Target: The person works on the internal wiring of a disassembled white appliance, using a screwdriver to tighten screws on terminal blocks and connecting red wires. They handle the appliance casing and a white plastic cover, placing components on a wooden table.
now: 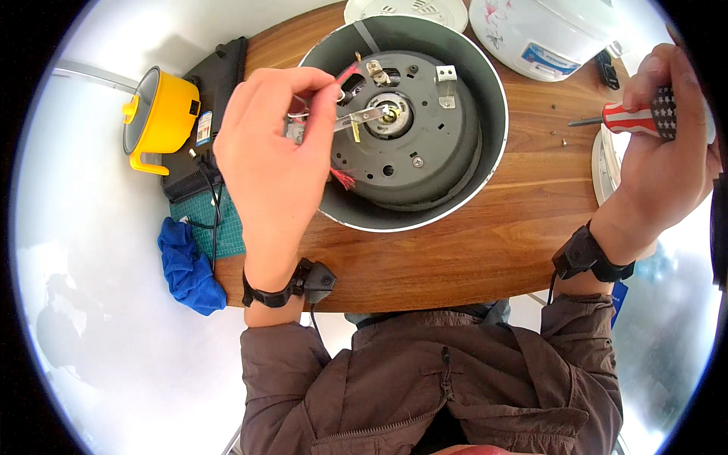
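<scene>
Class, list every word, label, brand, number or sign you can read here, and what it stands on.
No words or numbers can be read clearly enough to quote.
Blue label on the white cooker: print too small.
Pale sticker beside the yellow pot: too small.
Screwdriver in the right hand: stars and stripes, no words visible.

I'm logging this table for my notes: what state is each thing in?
Grey shell: uncovered, insides exposed
Left hand: fingers pinched together, grip unclear
Right hand: closed around screwdriver
Screwdriver: held clear of the shell
Yellow pot: lid on
Blue cloth: crumpled
Green mat: flat, partly covered
Screws: loose on the table
White cooker: can't tell whether open
</scene>
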A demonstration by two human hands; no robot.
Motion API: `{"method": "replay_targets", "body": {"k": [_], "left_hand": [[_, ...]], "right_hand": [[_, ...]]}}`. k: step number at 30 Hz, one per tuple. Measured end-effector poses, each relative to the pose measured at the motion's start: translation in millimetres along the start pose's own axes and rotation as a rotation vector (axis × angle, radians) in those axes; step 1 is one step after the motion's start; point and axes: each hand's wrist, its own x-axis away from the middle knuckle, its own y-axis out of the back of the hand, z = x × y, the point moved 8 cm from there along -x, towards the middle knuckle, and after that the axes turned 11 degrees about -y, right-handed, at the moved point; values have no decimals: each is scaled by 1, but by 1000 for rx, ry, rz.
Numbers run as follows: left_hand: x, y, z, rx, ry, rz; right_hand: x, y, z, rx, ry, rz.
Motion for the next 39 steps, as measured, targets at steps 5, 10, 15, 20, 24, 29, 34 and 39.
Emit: {"method": "replay_targets", "body": {"k": [5,10,15,20,24,29,34,39], "left_hand": [[1,24,12,-66,153,-71],[2,43,25,37,231,-206],[5,40,3,451,159,-201],[6,19,-17,711,113,46],[11,12,-21,820,237,134],[12,5,-21,898,274,169],[17,9,-20,950,269,209],[15,13,-25,680,229,71]], "right_hand": [[0,4,-1,16,1,-3],[2,3,-1,47,8,3],[9,-24,10,184,81,139],[27,-80,58,272,435,592],[40,-97,73,195,649,609],[53,-93,70,-36,749,490],[62,-98,68,-98,705,370],[64,-97,67,-16,725,274]]}}
